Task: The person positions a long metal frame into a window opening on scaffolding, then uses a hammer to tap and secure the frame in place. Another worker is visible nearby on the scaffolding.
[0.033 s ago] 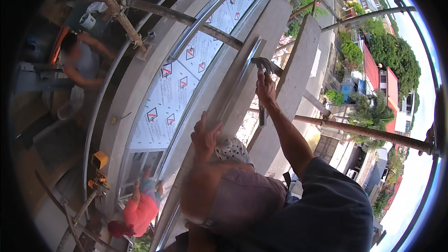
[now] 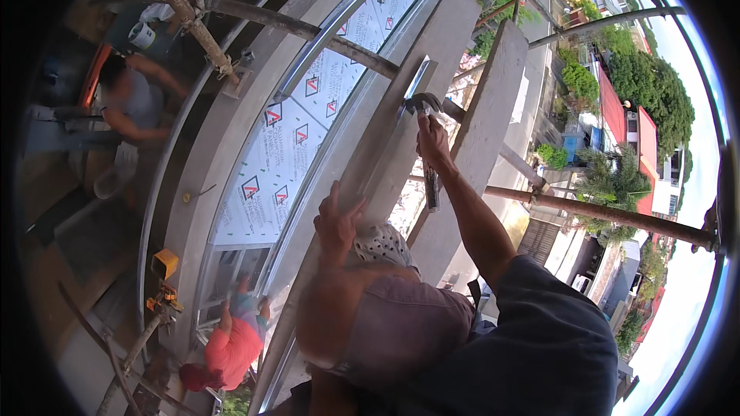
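The right hand (image 2: 432,139), near the middle of the frame, is wrapped firmly around the handle of a dark-headed claw hammer (image 2: 424,100). The hammer's head is at the far part of a long, shiny silver metal strip (image 2: 418,78), touching it or just above; which, I cannot tell. The strip lies along a grey, weathered scaffold plank (image 2: 455,23). The left hand (image 2: 339,219), lower and left of centre, has its fingers parted and partly curled near the strip's close end; whether it grips anything is unclear.

Work on the strip looks under way rather than finished: it lies on the plank, apart from the facade. There, white film-covered panels (image 2: 301,108) with red marks are up, while silver metal framing (image 2: 231,277) at lower left stands uncovered beside a red-shirted co-worker (image 2: 231,350).
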Demonstrator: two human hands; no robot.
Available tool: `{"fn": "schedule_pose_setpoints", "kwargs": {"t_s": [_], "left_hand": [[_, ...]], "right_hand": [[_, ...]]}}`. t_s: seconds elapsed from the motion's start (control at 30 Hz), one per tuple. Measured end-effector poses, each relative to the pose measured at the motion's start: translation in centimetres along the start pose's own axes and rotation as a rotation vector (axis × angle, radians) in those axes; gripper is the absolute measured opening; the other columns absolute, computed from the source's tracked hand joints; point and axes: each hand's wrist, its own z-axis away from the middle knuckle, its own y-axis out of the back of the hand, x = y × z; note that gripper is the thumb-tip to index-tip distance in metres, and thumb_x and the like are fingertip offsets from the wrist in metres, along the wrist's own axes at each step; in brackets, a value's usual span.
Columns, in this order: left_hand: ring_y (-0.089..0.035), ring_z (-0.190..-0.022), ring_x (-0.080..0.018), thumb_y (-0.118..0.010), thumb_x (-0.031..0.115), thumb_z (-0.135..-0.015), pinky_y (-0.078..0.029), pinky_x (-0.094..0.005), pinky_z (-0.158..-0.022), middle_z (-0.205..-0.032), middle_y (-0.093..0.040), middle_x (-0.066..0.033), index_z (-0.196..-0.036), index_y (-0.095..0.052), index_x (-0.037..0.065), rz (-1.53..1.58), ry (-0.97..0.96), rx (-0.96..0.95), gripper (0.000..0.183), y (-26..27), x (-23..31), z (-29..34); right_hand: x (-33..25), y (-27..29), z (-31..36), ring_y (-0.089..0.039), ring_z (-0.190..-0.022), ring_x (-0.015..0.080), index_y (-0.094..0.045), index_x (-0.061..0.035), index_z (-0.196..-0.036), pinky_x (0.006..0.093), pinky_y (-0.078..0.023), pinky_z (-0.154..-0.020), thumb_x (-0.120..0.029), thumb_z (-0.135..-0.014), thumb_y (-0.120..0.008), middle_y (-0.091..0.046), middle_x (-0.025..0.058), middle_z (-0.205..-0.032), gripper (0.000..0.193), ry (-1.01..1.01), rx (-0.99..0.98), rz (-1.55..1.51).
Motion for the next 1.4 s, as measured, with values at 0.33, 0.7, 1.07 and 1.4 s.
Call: {"fn": "schedule_pose_setpoints", "kwargs": {"t_s": [0.33,0.7,1.07,1.4], "left_hand": [[-0.055,-0.135,-0.0374,-0.080,0.021,-0.090,-0.055,-0.0484,-0.103,-0.167,-0.039,-0.0128,-0.134,-0.073,0.041,0.046,0.064,-0.012,0.048,0.7,0.2,-0.5],[-0.054,-0.135,-0.0368,-0.080,0.022,-0.091,-0.054,-0.0495,-0.102,-0.167,-0.038,-0.0125,-0.134,-0.072,0.042,0.004,0.043,-0.006,0.048,-0.2,-0.2,-0.1],[-0.056,-0.133,-0.0360,-0.080,0.022,-0.090,-0.055,-0.0494,-0.098,-0.167,-0.039,-0.0118,-0.134,-0.072,0.044,-0.023,0.044,0.028,0.049,0.1,-1.1,-0.2],[-0.047,-0.143,-0.0391,-0.074,0.025,-0.096,-0.047,-0.0609,-0.107,-0.172,-0.029,-0.0105,-0.141,-0.064,0.048,-0.078,0.069,-0.094,0.052,0.3,0.2,0.3]], "right_hand": [[-1.5,-0.5,0.7,-0.055,-0.049,0.0134,-0.059,-0.0030,-0.099,0.0332,-0.046,-0.045,-0.051,-0.110,-0.050,-0.052,0.0032,-0.063,0.050,0.054,-0.020,0.033],[0.0,-1.1,3.2,-0.057,-0.049,0.0156,-0.058,-0.0029,-0.096,0.0354,-0.046,-0.045,-0.047,-0.110,-0.050,-0.053,0.0046,-0.063,0.047,0.082,0.021,0.005],[0.5,-1.1,3.1,-0.062,-0.052,0.0176,-0.061,-0.0023,-0.100,0.0378,-0.050,-0.051,-0.051,-0.110,-0.048,-0.058,0.0069,-0.064,0.051,0.043,-0.015,0.144],[2.5,-0.1,1.1,-0.066,-0.054,0.0215,-0.060,0.0002,-0.102,0.0399,-0.053,-0.053,-0.052,-0.109,-0.046,-0.061,0.0101,-0.067,0.055,0.117,-0.022,0.302]]}}
